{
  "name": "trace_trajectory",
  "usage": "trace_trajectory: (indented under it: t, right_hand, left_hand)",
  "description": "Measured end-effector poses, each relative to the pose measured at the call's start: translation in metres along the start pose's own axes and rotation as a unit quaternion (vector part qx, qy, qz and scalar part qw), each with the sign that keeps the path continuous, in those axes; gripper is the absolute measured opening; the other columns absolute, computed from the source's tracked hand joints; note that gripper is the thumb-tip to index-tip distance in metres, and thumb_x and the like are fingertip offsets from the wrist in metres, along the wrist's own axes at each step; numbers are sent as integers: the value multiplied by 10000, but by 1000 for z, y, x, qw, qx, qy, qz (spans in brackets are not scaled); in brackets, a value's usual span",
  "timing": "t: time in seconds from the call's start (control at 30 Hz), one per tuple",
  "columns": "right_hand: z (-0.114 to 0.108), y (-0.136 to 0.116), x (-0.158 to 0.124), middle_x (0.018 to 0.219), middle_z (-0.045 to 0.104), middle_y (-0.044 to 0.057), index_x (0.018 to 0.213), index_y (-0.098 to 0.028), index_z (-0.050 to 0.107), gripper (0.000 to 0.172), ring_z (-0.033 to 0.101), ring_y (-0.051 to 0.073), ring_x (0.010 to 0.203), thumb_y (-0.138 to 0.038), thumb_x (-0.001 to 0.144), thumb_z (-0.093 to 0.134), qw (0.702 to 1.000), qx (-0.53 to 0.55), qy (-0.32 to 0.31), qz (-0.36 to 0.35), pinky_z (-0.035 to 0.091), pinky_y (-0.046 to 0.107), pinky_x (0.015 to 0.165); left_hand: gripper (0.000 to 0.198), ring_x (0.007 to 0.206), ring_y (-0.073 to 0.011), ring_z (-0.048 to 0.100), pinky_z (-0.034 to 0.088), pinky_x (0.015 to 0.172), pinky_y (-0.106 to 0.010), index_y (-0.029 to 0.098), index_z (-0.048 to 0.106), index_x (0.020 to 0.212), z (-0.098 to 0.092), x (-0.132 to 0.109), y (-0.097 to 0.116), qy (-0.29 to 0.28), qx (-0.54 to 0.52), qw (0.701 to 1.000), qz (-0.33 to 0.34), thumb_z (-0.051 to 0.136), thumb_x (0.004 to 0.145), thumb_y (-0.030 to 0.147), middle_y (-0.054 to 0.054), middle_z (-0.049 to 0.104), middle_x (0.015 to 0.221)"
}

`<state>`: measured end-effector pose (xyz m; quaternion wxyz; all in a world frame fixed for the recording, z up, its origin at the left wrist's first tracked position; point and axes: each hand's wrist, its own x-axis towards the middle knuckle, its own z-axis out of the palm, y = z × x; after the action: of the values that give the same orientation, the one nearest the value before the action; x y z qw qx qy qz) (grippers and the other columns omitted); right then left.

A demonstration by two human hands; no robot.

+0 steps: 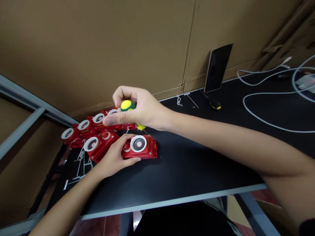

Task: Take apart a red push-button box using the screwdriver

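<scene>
My left hand [113,158] grips the left end of a red box-shaped unit [145,148] with a round white-rimmed dial, holding it flat on the black table [187,167]. My right hand [137,108] is closed round a screwdriver with a yellow-and-green handle [127,105], held upright just above and behind that unit. The screwdriver's shaft and tip are hidden by my fingers.
Several more red units [91,131] lie in a row to the left, with loose metal strips [78,167] near the table's left edge. A dark phone [218,67] leans on the cardboard wall, a second screwdriver [213,103] lies before it, and white cables [265,98] loop at right.
</scene>
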<state>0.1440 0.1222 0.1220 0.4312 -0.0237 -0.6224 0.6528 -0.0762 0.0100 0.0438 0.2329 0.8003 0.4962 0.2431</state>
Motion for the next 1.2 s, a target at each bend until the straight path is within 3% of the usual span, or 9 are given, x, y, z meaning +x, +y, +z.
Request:
trace_trajectory:
  t: [0.23,0.43,0.57,0.67,0.77,0.87,0.97,1.07,1.2]
  right_hand:
    - [1,13,2,836,709,-37,976,-221,596,810,665,108,662,-751,650,1114,993,113,42,12,548,233,612]
    - [8,15,-4,752,649,-35,962,-202,629,827,504,64,492,-1029,963,648,995,96,-4,7,405,236,464]
    - [8,18,-6,664,563,-88,1007,-215,627,753,453,63,503,-900,863,906,997,82,0,-4,352,214,464]
    - [5,19,-4,682,621,-75,996,-220,598,716,556,82,564,-774,825,1019,995,102,11,-16,452,200,530]
    - [2,20,0,794,718,-14,1017,-205,624,694,639,103,605,-843,936,886,991,134,13,-14,531,221,571]
    - [1,21,2,740,667,-31,1009,-208,628,701,504,80,482,-906,1071,653,990,138,-2,-7,417,229,463]
    - [2,20,0,772,625,-55,985,-217,583,661,443,53,475,-847,1034,778,993,119,-3,-1,341,219,439]
    - [2,19,-1,822,647,-49,961,-217,566,657,487,51,518,-779,966,906,995,98,13,6,393,212,479]
    - [0,18,1,737,636,-22,948,-185,640,712,503,75,492,-862,1149,550,994,106,-1,3,398,234,466]
  left_hand:
    - [669,1303,-329,808,661,1185,-474,263,638,1497,-1,0,0,-2,-6,1000,2,948,965,524,-108,786,1465]
    - [683,1312,-331,809,661,1188,-477,260,629,1514,0,0,-3,-3,2,1000,4,942,972,534,-117,780,1486]
    - [690,1329,-329,803,654,1202,-476,267,623,1524,0,-1,-3,-1,3,1000,8,941,975,536,-115,774,1501]
    - [686,1321,-330,804,650,1208,-480,264,626,1517,-1,0,-1,-3,4,1000,2,945,969,524,-113,781,1482]
    - [687,1318,-335,804,654,1203,-483,259,630,1512,-2,1,0,-7,4,1000,-3,944,963,527,-117,782,1475]
    - [686,1318,-333,803,648,1211,-484,258,630,1508,-2,0,0,-8,6,1000,-5,944,960,526,-117,781,1474]
    - [689,1331,-330,797,641,1221,-483,261,627,1510,-2,0,0,-7,5,1000,-6,945,959,526,-115,776,1483]
    - [687,1323,-328,799,641,1217,-483,266,631,1509,-1,0,0,-7,1,1000,-8,947,958,527,-111,780,1474]
    - [666,1308,-329,801,650,1195,-482,264,645,1488,-1,1,1,-6,0,1000,-8,946,954,525,-110,786,1457]
